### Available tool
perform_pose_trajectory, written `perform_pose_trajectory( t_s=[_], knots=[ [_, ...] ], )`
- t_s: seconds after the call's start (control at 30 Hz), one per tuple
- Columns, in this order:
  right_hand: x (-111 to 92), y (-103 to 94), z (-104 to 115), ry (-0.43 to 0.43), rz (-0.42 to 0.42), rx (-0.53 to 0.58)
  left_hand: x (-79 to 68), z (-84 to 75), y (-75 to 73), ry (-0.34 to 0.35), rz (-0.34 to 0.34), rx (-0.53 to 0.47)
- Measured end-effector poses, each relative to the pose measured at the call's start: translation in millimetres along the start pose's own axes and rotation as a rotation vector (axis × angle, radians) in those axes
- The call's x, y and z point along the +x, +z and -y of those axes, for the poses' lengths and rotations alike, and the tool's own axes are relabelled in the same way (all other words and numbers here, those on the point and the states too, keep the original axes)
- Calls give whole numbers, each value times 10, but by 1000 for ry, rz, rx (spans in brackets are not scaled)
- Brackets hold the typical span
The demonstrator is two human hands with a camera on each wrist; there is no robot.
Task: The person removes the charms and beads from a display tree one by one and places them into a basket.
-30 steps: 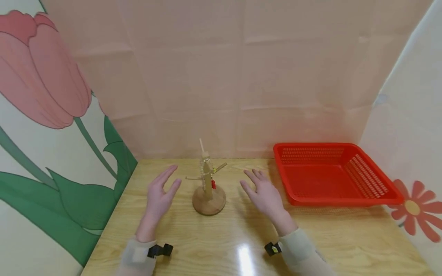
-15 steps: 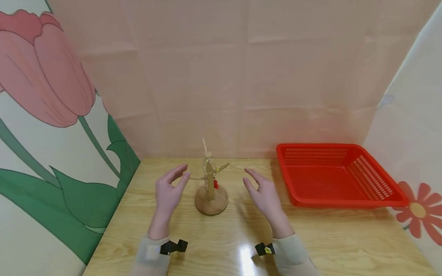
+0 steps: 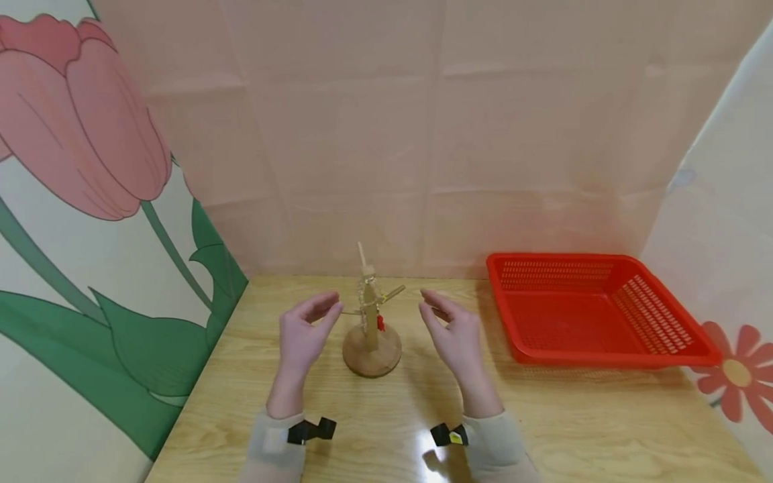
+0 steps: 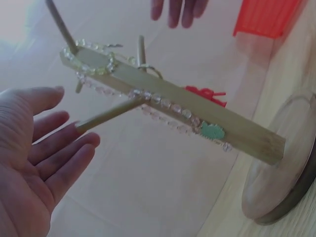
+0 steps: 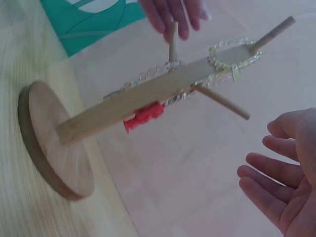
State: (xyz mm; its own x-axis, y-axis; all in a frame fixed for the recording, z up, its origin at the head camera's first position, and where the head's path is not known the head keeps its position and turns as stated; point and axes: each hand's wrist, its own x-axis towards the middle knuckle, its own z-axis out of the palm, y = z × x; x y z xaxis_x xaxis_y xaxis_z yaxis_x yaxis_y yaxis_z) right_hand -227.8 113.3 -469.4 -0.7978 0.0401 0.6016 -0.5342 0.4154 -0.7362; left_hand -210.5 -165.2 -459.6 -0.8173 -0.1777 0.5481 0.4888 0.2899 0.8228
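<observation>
A wooden jewelry stand [image 3: 371, 312] with a round base [image 3: 372, 362] stands upright between my two hands. Slim pegs stick out from its post. A yellowish bead bracelet [image 4: 98, 70] circles the top, and a pale pink bead bracelet [image 4: 168, 103] with a green charm [image 4: 213, 131] hangs from a side peg. On the opposite side dangles a red ornament [image 5: 144, 116]. My left hand [image 3: 304, 335] is at the left, its loosely bent fingers right by the tip of a peg [image 4: 108, 113]. My right hand [image 3: 455, 335] is held off the right-hand peg [image 5: 224, 101], fingers loosely bent, holding nothing.
A red plastic basket [image 3: 555, 322] with slotted walls sits on the wooden table [image 3: 241, 376] at the right. Behind rises a pinkish cloth backdrop [image 3: 350, 134]. Panels with a painted tulip [image 3: 84, 127] and a red flower [image 3: 733, 372] flank the table.
Both hands have come inward toward the stand, the left one more so. Their fingers have bent from a straighter spread. The head view has shifted slightly; the stand stays in place.
</observation>
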Motion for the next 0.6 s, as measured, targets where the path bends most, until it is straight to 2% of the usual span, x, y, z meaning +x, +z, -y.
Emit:
perform_pose_trajectory(
  t_s=[0.23,0.37,0.6],
  knots=[
    [9,115,76,-50,-56,87,7,61,-84,-6,77,48],
    [9,167,143,-79,-74,129,13,86,-115,-12,121,31],
    [5,230,230,-81,-64,181,12,123,-141,-98,158,4]
  ],
)
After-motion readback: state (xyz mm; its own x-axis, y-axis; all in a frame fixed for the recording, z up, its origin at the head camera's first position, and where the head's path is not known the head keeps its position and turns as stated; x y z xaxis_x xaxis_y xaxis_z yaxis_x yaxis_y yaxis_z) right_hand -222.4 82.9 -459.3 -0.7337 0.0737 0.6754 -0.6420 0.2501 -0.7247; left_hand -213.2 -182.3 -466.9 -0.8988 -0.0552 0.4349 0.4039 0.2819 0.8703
